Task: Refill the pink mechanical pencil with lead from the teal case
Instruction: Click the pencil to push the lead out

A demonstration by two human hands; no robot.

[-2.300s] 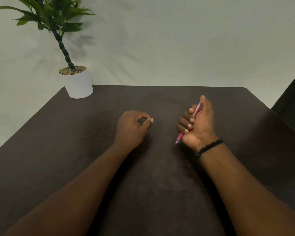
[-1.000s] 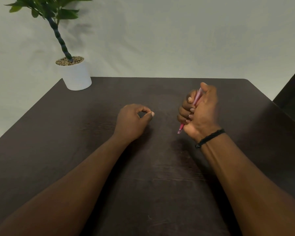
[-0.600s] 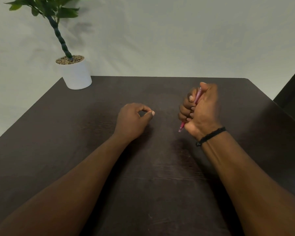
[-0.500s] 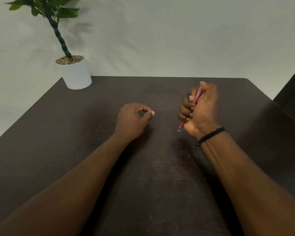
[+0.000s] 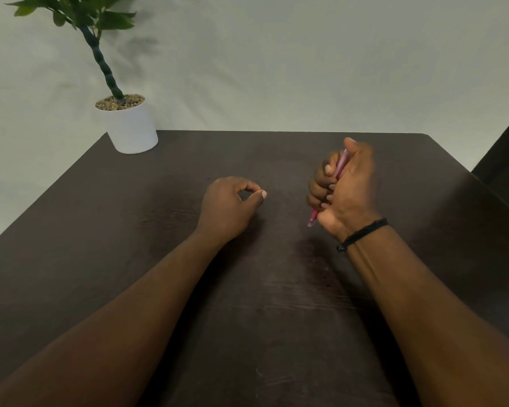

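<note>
A white pot (image 5: 131,129) stands at the table's (image 5: 247,289) far left corner. A leafy plant (image 5: 100,54) rises from it.

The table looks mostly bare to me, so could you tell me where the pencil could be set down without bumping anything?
Bare table runs along the far edge, from the white plant pot to the right corner. The gap between the left hand and the right hand, which grips the pink pencil, is narrower. The near half is taken up by both forearms.

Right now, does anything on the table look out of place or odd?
One oddity: no teal lead case is in view. The right hand grips the pink mechanical pencil; the left hand pinches by the dark wooden table.
</note>
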